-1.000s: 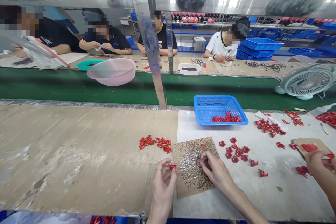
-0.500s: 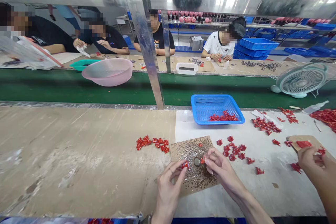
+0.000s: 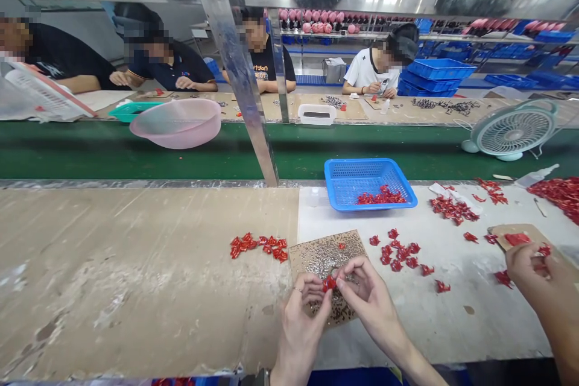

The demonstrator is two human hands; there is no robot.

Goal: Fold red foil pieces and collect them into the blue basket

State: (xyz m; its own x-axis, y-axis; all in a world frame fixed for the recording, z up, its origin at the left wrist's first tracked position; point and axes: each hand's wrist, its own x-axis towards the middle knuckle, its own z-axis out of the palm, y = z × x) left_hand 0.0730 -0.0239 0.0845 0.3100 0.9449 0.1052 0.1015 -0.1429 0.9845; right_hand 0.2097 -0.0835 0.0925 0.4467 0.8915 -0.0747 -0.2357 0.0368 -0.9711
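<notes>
The tabletop [image 3: 136,265] carried a cardboard sheet [image 3: 316,250] beneath the left hand [image 3: 301,325] and right hand [image 3: 368,301]. A red-piece cluster [image 3: 257,245] lay beyond-left of the left hand. Scattered red pieces [image 3: 400,253] lay beyond-right of the right hand, with a blue basket [image 3: 368,170] farther off.

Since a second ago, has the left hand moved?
Yes. The left hand moved right, from the cardboard sheet's left edge to over it, meeting the right hand at a red piece.

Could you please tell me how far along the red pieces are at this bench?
Likely done: a small pile in the blue basket, perhaps the row left of the card. In hand: left hand and right hand pinch one red piece over it. Left: the scattered pieces to its right.
</notes>
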